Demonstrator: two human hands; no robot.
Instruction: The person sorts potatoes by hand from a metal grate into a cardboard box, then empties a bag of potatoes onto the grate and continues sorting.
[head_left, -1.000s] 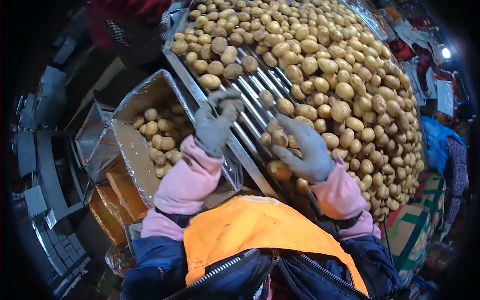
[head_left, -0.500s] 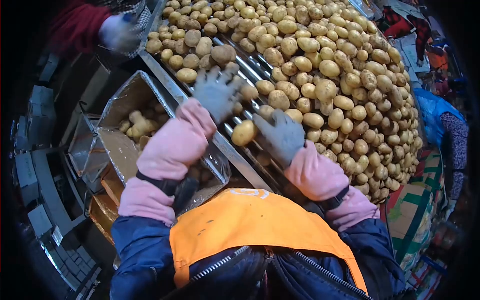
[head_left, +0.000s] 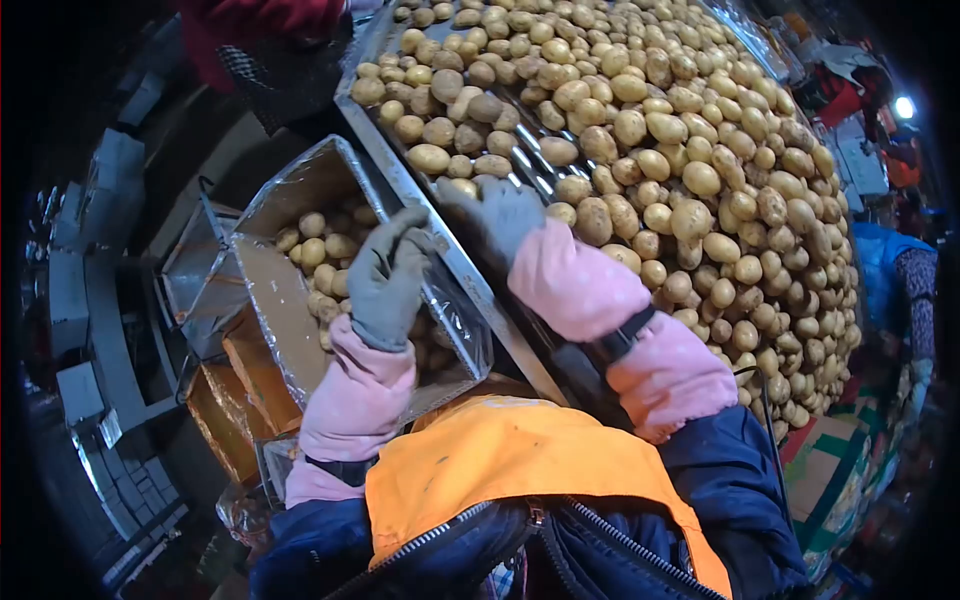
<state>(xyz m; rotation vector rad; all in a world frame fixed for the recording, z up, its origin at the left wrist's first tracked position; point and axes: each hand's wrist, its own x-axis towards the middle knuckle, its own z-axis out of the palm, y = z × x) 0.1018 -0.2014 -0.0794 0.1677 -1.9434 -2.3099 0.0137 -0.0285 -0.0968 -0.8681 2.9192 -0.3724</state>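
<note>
My left hand (head_left: 387, 278), in a grey glove, is over the near edge of an open, plastic-lined box (head_left: 275, 320) holding several potatoes. Its fingers are bent together, and whether anything is inside them is hidden. My right hand (head_left: 497, 212), also gloved and a little blurred, reaches across the metal rollers (head_left: 532, 160) close to the table's metal rim (head_left: 465, 275). Potatoes lie just beyond its fingertips, whose grip I cannot make out. A large heap of potatoes (head_left: 690, 220) covers the sorting table.
Another person's dark red sleeve (head_left: 265, 15) is at the top left. Orange-lined boxes (head_left: 225, 430) stand left of the potato box. At the right are a person in blue (head_left: 880, 265) and a green and red carton (head_left: 825, 465).
My left hand has moved from the rollers to the box. My right hand has moved up and left across the rollers. The other person's gloved hand has moved away from the table's left edge.
</note>
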